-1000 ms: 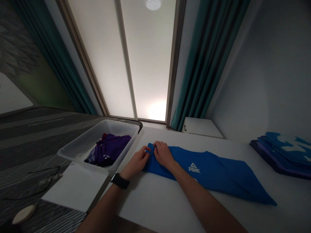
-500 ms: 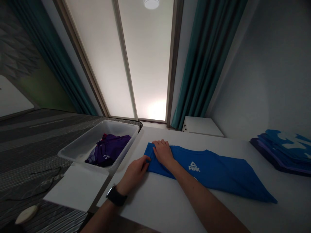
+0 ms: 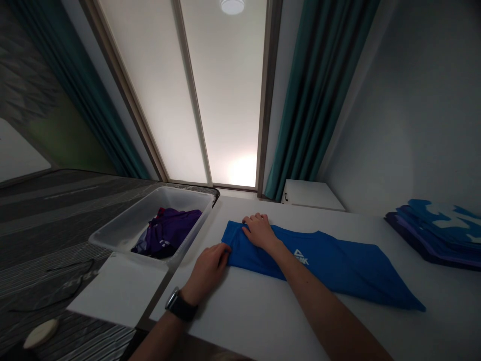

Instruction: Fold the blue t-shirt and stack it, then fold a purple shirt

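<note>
A blue T-shirt [image 3: 347, 263] with a white PEAK logo lies folded into a long strip across the white table [image 3: 244, 311]. My left hand [image 3: 210, 265], with a dark watch on its wrist, is closed at the strip's left end, thumb and fingers pinching the near edge. My right hand [image 3: 259, 231] rests on top of the cloth near its far edge, fingers stretched out and slightly bent. The right forearm crosses the shirt and covers part of the logo.
Left of the table stands a translucent plastic bin [image 3: 112, 223] holding purple and dark clothes [image 3: 169, 233]. At the right, a stack of folded blue and purple clothes [image 3: 439, 230] lies by the wall. A white cabinet [image 3: 311, 194] stands beyond the table's far edge.
My right hand has slid a little to the right along the shirt, and its forearm now hides more of the logo. My left hand stays at the left end.
</note>
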Available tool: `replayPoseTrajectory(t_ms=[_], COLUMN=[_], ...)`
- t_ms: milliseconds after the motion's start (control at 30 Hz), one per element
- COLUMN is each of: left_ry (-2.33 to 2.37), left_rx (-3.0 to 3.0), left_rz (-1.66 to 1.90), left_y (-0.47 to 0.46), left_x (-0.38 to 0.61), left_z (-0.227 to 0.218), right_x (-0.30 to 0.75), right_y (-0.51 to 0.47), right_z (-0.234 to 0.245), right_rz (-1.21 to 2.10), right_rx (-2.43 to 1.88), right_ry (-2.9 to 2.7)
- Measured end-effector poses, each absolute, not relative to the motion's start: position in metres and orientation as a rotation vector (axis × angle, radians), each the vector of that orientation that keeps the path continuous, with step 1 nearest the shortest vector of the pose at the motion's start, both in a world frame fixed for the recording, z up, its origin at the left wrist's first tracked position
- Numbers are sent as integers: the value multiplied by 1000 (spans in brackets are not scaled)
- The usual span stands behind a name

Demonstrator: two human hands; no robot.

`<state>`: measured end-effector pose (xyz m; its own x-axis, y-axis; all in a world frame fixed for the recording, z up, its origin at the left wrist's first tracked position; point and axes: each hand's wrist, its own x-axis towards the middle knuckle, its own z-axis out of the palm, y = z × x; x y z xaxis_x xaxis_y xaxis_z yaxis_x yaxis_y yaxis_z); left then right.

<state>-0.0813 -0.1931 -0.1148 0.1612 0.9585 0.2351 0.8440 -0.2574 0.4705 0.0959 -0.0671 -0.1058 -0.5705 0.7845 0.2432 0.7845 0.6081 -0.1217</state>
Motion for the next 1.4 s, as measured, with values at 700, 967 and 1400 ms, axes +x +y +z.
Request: replayPoseTrajectory(t_ms=[700, 967, 1400], left_ry=[1736, 1563, 1737], left_rx=[2206, 2522, 2718], left_rz=[1175, 716, 519], left_y=[-193, -192, -190], left_x=[-84, -77, -67], left_z=[-112, -121, -119], right_x=[100, 124, 188], right_y=[-105, -126, -133], right_z=[-86, -117, -105], right_rz=[58, 283, 451], right_rx=[-1301, -1267, -1487], right_ry=[-2506, -2635, -2678])
